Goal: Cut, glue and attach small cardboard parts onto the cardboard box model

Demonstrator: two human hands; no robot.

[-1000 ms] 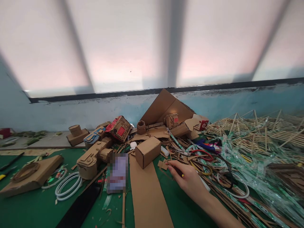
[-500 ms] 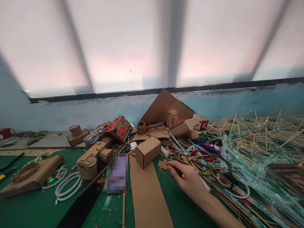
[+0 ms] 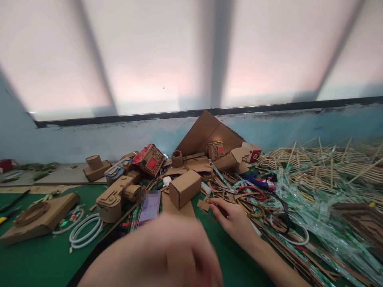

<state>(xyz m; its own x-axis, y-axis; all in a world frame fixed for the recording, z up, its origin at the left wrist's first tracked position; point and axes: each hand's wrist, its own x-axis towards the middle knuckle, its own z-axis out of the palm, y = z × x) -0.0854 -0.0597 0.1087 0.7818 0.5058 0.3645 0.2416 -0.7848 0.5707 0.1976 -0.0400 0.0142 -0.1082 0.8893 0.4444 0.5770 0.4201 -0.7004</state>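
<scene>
My left hand (image 3: 158,255) is large and blurred at the bottom centre, over the flat cardboard strip (image 3: 191,211); its fingers are smeared by motion. To the right, my right hand (image 3: 229,215) has its thumb and fingers pinched on a small cardboard piece (image 3: 204,204), low over the green tabletop. A closed cardboard box (image 3: 185,189) stands on the far end of the strip, to the left of that piece. The phone (image 3: 149,207) lies left of the box, its lower part hidden by my left hand.
Cardboard cameras (image 3: 111,199) stand at the left, near a coiled white cable (image 3: 86,231). Behind the box are a red-handled pair of scissors (image 3: 253,193) and cardboard scraps. Stick frames (image 3: 317,167) and plastic wrapping (image 3: 335,235) crowd the right side.
My left hand has come into view at the bottom, covering much of the strip and part of the phone. My right hand is nearly in the same place, still on the small piece.
</scene>
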